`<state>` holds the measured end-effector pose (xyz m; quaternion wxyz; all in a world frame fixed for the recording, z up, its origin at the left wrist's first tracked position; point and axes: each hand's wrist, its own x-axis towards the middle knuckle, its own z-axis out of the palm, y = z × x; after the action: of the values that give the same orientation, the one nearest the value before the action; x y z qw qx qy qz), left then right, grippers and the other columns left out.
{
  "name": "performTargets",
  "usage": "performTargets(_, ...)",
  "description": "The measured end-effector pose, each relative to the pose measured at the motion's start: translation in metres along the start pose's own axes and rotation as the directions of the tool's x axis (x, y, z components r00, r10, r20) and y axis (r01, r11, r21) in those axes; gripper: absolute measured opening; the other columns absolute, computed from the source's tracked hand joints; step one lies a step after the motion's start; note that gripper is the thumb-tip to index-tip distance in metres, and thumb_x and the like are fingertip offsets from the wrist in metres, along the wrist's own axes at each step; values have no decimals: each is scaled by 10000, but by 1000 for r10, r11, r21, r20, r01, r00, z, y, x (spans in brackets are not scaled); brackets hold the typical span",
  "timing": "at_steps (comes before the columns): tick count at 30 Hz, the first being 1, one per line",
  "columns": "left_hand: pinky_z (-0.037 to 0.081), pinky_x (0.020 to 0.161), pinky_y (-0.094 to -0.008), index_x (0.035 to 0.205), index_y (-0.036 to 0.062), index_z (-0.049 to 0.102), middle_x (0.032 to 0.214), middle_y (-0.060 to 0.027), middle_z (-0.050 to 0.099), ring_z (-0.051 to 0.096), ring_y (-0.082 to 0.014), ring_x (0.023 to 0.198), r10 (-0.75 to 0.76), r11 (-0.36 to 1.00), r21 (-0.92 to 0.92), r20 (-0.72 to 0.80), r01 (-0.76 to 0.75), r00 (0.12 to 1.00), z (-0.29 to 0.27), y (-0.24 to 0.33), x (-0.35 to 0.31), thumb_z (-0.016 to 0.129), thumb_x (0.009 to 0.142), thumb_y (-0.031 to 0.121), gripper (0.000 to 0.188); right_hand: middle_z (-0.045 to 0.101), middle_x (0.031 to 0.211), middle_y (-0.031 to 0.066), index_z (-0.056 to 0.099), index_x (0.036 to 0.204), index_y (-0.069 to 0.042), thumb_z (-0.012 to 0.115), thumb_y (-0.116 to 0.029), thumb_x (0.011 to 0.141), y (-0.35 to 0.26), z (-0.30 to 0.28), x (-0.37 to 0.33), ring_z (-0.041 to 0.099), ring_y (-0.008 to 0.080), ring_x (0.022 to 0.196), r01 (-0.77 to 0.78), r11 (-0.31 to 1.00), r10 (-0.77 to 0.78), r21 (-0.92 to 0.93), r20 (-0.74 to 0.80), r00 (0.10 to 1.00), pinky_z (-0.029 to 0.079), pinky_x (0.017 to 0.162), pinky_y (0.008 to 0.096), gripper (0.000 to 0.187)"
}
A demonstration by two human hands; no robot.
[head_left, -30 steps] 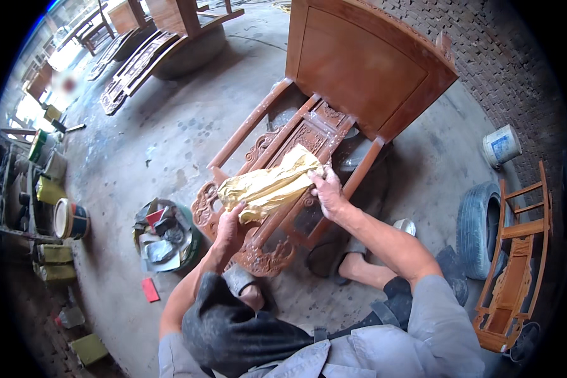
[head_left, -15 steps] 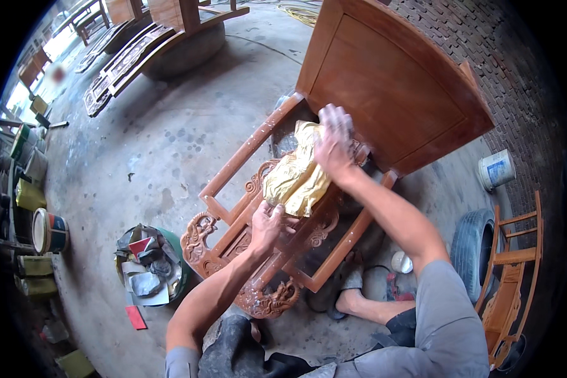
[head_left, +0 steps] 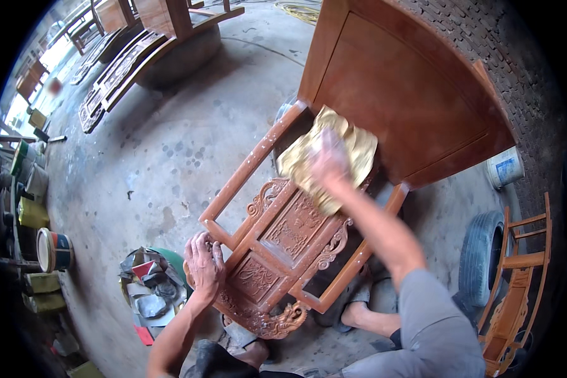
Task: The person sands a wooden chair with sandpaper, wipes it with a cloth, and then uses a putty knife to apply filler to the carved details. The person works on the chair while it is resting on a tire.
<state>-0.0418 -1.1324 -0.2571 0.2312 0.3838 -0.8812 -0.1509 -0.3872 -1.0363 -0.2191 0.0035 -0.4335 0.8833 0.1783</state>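
1. Yellow crumpled sheet [head_left: 363, 151], cloth or paper (can't tell), sits at frame centre, over the upper end of the carved back panel [head_left: 299, 228], close against the big flat panel [head_left: 397, 94].
2. Right hand [head_left: 329, 154] is on top of the sheet, blurred. Fingers look extended rather than fisted; can't tell if they pinch any of it or only press.
3. Left hand [head_left: 205, 261], left of lower centre: fingers spread and lightly bent over the carved end of the woodwork. Nothing loose visible in it. Can't confirm a firm hold.
4. Snag risk: scroll carving [head_left: 271, 191] sits just below the sheet's left edge. A loose corner could catch there and tear.
5. Slip risk: if the right hand only presses, the sheet could bunch or slide off into the gap beside the left rail [head_left: 255, 164].
6. Knuckle risk: overrunning toward upper right would hit the flat panel.
7. Rocking risk: uneven push with a light left hand could shift the frame; a foot [head_left: 366, 318] is near its lower side. Scrap bucket [head_left: 173, 263] is close by the left hand.
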Motion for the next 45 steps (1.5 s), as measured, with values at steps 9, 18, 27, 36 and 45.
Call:
performTargets(9, 479, 764, -471, 979, 40, 605, 928, -159, 607, 593, -356, 895, -124, 988, 124, 245, 96, 961, 11, -22, 19, 525, 976, 314, 286, 242, 1559, 262, 420, 1393, 47, 336, -224, 979, 6, 38, -6, 184, 342, 1481, 320, 879, -236, 353, -261, 936, 101, 1229, 431, 502)
performTargets(18, 477, 736, -462, 895, 45, 589, 870, -153, 594, 592, -353, 850, -152, 985, 112, 192, 132, 970, 14, -21, 15, 539, 971, 304, 275, 279, 1551, 233, 242, 1486, 68, 243, -452, 1038, -47, 39, -44, 252, 304, 1461, 290, 954, -260, 80, -264, 929, 193, 1208, 372, 687)
performTargets(27, 490, 708, -482, 903, 73, 622, 873, -161, 619, 614, -367, 841, -181, 983, 4, 241, 185, 953, 12, -32, 14, 545, 970, 348, 293, 388, 1492, 232, 419, 1430, -77, 308, -398, 1023, -114, 28, -100, 374, 325, 1394, 710, 683, -668, 171, -245, 702, 310, 1162, 395, 530)
performTargets(36, 506, 734, -465, 1186, 57, 613, 978, -182, 654, 627, -387, 914, -98, 995, 53, 171, 90, 980, -2, -60, -13, 550, 966, 264, 309, 540, 1286, 200, 478, 1347, -16, 387, -319, 1003, -94, 56, -64, 580, 249, 967, 667, 701, -561, 252, -384, 734, 440, 1027, 403, 467)
performTargets(45, 489, 754, -432, 1210, 49, 596, 956, -186, 598, 619, -347, 863, -337, 913, -219, 70, 344, 939, 10, -58, -51, 573, 979, 300, 342, 426, 1480, 197, 385, 1455, -35, 426, -379, 967, -136, 27, -117, 319, 376, 1417, 690, 711, -589, 136, -420, 690, 184, 1218, 437, 598)
